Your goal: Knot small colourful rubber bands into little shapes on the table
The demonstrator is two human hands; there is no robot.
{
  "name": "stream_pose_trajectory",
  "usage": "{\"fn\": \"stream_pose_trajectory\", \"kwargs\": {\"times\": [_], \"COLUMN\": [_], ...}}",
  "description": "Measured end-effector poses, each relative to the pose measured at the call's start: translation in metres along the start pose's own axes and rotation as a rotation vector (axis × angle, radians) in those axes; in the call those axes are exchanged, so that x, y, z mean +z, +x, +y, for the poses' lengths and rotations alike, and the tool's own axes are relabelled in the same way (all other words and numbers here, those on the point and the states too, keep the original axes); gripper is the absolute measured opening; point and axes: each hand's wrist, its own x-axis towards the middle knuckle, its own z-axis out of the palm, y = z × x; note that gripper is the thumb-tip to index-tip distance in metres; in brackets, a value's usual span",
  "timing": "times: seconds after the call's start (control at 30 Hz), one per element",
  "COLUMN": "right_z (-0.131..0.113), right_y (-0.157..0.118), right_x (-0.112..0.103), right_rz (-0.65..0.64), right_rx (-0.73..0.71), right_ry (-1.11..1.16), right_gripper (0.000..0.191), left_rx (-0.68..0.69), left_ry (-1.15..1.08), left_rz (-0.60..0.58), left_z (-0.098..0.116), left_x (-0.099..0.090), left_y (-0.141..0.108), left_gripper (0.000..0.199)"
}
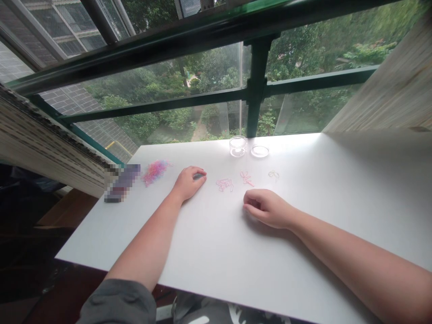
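Observation:
My left hand (190,183) rests on the white table (202,252), its fingers curled and thumb close to the forefinger. A dark patch shows in the gap between them; I cannot tell if it is an object or shadow. To its right lies a small cluster of pale pink loops, like rubber bands (224,184). My right hand (268,208) sits nearer to me, loosely closed, its fingertips tucked out of sight. Just beyond it are a few pinker bands (247,178) and some pale yellowish bands (273,174).
A heap of multicoloured small pieces (155,173) lies left of my left hand, beside a pixelated object (123,183). At the back edge stand a clear round jar (238,147) and a clear lid (259,151). Behind them are a window and green railing (257,85).

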Motion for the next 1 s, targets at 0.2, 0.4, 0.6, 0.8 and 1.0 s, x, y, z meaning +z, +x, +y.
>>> {"fn": "stream_pose_trajectory", "kwargs": {"times": [0.2, 0.4, 0.6, 0.8, 1.0], "right_z": [0.0005, -0.0001, 0.0001, 0.0006, 0.0006], "right_y": [0.0001, -0.0003, -0.0005, -0.0006, -0.0008], "right_x": [0.0002, -0.0002, 0.0, -0.0001, -0.0001], "right_rz": [0.0, 0.0, 0.002, 0.003, 0.001], "right_rx": [0.003, 0.002, 0.001, -0.002, 0.0], "right_ry": [0.002, -0.005, 0.01, 0.0, -0.004], "right_gripper": [0.009, 0.01, 0.01, 0.01, 0.01], "left_rx": [0.0, -0.001, 0.001, 0.002, 0.006], "left_ry": [0.003, 0.002, 0.003, 0.0, 0.0], "left_rz": [0.001, -0.001, -0.001, -0.001, 0.002], "left_z": [0.0007, 0.0005, 0.0004, 0.0002, 0.0002], "left_x": [-0.0004, -0.0004, -0.0001, 0.0001, 0.0001], "left_y": [0.0003, 0.0002, 0.0, 0.0001, 0.0001], "left_gripper": [0.022, 0.022, 0.022, 0.022, 0.022]}}
